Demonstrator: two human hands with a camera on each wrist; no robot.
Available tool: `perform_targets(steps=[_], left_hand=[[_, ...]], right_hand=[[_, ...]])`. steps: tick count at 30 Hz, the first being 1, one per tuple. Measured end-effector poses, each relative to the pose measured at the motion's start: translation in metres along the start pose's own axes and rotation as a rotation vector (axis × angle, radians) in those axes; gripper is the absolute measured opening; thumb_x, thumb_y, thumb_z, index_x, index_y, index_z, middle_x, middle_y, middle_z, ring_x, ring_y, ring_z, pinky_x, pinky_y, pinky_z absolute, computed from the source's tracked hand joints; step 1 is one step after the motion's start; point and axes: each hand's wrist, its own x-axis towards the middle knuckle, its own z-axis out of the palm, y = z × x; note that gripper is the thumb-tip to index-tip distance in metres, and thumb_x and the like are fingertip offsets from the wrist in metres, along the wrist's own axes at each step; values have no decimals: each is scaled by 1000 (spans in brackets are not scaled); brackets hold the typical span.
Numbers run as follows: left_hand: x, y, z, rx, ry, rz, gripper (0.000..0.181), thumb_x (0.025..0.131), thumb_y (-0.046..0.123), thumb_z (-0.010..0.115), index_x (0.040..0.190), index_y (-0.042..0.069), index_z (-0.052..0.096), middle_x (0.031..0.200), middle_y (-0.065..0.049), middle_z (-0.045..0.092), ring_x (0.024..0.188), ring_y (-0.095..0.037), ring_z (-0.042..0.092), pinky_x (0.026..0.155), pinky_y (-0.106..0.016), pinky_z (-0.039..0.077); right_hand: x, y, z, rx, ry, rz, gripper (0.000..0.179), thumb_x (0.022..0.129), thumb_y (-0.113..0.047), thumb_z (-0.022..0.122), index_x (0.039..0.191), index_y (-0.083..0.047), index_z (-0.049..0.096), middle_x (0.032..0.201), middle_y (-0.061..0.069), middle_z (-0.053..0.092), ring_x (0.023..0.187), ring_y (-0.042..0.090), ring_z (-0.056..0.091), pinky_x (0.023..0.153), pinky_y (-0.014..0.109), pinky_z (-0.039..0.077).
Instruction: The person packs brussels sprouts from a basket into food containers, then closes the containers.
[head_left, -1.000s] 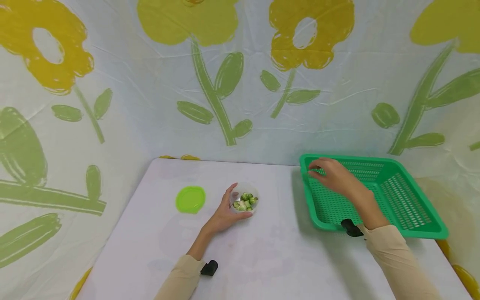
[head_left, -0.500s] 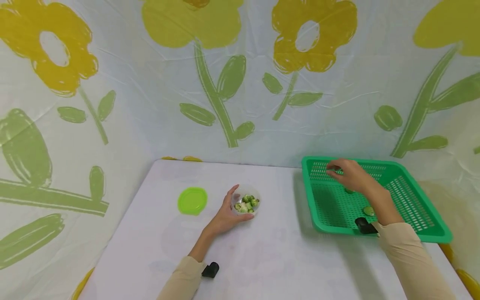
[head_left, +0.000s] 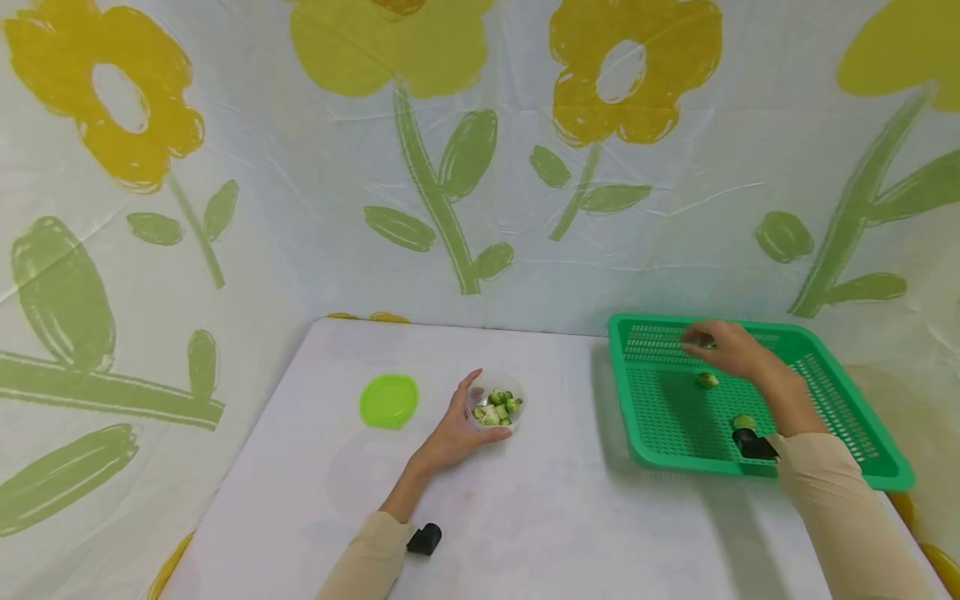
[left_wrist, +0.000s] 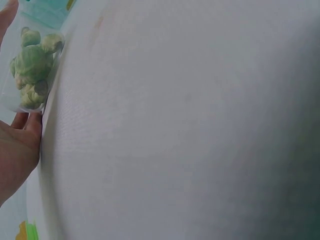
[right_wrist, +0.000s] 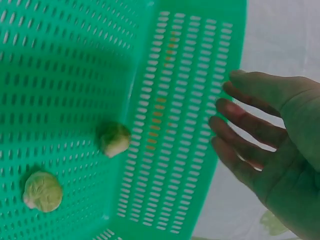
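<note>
My left hand (head_left: 455, 433) holds a clear plastic container (head_left: 517, 390) between thumb and fingers on the table. Several Brussels sprouts (head_left: 498, 408) lie inside it; the left wrist view shows these sprouts (left_wrist: 34, 65) through the clear wall. Over the far side of a green basket (head_left: 648, 458) hovers my right hand (head_left: 731, 348), loosely bent. Nothing shows between its fingers (right_wrist: 242, 120) in the right wrist view. On the basket floor sit two Brussels sprouts, one sprout (right_wrist: 115, 140) near the slotted wall and another sprout (right_wrist: 43, 191) farther off.
A bright green lid (head_left: 388, 401) lies flat on the white table (head_left: 555, 508), left of the container. Flower-printed cloth (head_left: 540, 275) hangs behind the table and at its sides. The basket stands at the table's right.
My right hand has moved to the right over the basket. Two sprouts on the basket floor have come into view. The left hand keeps its grip on the container.
</note>
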Motion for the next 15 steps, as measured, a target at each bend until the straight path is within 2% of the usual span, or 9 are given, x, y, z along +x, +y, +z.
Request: perform_targets(steps=[9, 15], left_hand=[[3, 1, 3, 20, -12, -5, 111, 82, 43, 88, 164, 35, 13, 165, -9, 24, 153, -27, 22, 117, -61, 24], [3, 1, 3, 24, -12, -8, 113, 81, 45, 88, 165, 34, 12, 166, -8, 20, 154, -27, 19, 118, -62, 24]], right_hand=[[-5, 23, 2, -8, -102, 65, 30, 100, -7, 66, 117, 17, 63, 114, 36, 64, 108, 55, 59, 86, 60, 51], [-6, 35, 6, -10, -142, 58, 33, 99, -7, 67, 119, 18, 62, 120, 39, 61, 110, 57, 58, 88, 62, 50]])
